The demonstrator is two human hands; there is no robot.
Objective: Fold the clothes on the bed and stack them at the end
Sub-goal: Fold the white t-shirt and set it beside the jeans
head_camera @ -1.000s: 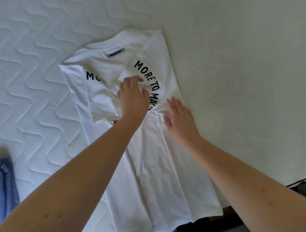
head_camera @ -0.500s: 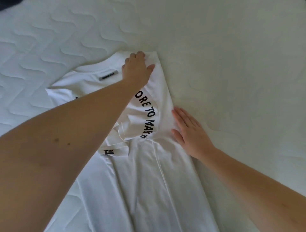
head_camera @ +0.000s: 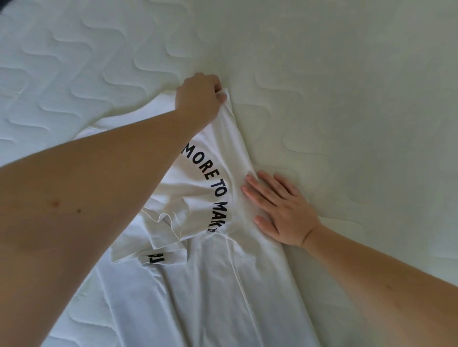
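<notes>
A white T-shirt (head_camera: 218, 284) with curved black lettering lies on the bed, its right side folded inward and a sleeve tucked over the middle. My left hand (head_camera: 199, 97) reaches to the far shoulder corner and pinches the fabric there, lifting it slightly. My right hand (head_camera: 280, 210) lies flat with straight fingers on the shirt's folded right edge, pressing it onto the mattress. My left forearm hides the collar and the shirt's left side.
The white quilted mattress (head_camera: 347, 99) stretches around the shirt on every side. A sliver of something dark shows at the top left corner (head_camera: 3, 3).
My left hand went from the shirt's middle up to the far shoulder corner and closed on the fabric. My right hand stayed flat on the right fold.
</notes>
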